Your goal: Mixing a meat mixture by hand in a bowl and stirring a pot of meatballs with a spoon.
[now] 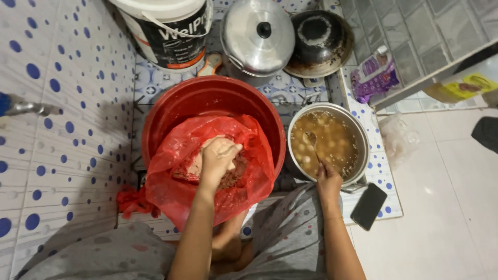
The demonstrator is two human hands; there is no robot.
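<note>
My left hand is closed on a lump of brownish meat mixture inside the red plastic bag lining the red round basin. At three o'clock, my right hand grips a metal spoon in the steel pot of brown broth with pale balls. I'd pinch small, even portions and lower them gently.

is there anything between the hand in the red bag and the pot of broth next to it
Only rims: the left hand is in the red plastic bag, inside the red basin. Bag edge, basin rim and pot rim lie between. The right hand holds a spoon there.

The white bucket is cut off at the top edge; the red bag hides its contents.
</note>
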